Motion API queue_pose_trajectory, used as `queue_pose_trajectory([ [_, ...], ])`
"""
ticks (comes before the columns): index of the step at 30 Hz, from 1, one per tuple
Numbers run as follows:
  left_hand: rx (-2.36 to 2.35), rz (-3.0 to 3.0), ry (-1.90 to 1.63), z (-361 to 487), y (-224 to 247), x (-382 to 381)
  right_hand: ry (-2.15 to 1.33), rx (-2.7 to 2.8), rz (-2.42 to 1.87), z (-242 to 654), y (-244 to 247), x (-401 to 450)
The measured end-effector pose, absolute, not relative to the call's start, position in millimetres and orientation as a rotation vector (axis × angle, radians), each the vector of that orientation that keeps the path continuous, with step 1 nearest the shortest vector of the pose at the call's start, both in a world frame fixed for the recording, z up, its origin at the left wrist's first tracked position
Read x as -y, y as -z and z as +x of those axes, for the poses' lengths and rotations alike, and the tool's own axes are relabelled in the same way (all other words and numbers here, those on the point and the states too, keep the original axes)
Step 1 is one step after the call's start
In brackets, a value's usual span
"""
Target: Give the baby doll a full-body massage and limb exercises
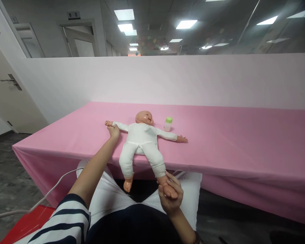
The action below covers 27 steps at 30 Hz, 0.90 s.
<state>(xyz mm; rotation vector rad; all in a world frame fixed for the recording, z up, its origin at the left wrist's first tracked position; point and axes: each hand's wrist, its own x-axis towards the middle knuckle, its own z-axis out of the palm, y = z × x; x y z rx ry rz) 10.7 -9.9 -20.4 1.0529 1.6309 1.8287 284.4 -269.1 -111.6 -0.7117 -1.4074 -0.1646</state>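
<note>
A baby doll [142, 134] with a white cloth body lies on its back on the pink-covered table, arms spread wide and head turned to the right. Its legs hang over the front edge. My left hand [114, 131] is closed around the doll's wrist on the left side, fingers partly hidden. Near the edge, my right hand [173, 196] grips the doll's foot on the right, thumb on one side and fingers on the other. A small baby bottle [168, 124] with a green cap stands beside the doll's head, touched by neither hand.
The pink tablecloth [231, 142] hangs down over the table's front. Behind it runs a white low wall [193, 81] with glass above. A red stool [27, 223] and a white cable [53, 188] are at the lower left. A door [12, 98] stands at the left.
</note>
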Motion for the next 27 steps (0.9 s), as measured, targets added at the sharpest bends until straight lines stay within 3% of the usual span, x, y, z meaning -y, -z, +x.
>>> queue_pose_trajectory([
  [4, -1.666, 1.107, -1.861, 14.0, 16.8, 16.8, 0.187, 1.423, -0.708, 280.3, 112.3, 269.2],
  [7, -1.554, 1.546, -1.929, 20.0, 17.2, 24.8, 0.235, 1.404, -0.666, 276.0, 85.9, 257.1],
  [12, -1.4, 2.374, -1.673, 29.8, 20.5, 35.3, 0.1, 1.458, -0.616, 256.8, 30.7, 226.9],
  [17, -1.299, 2.777, -1.592, 31.4, 17.0, 40.7, 0.032, 1.478, -0.678, 233.8, -0.9, 195.1],
  [22, -1.25, 2.888, -1.556, 30.8, 16.9, 39.0, -0.003, 1.497, -0.728, 228.6, -12.3, 182.0],
  [27, -1.319, 2.551, -1.584, 31.4, 21.4, 33.1, 0.032, 1.431, -0.695, 238.0, -12.2, 200.8],
])
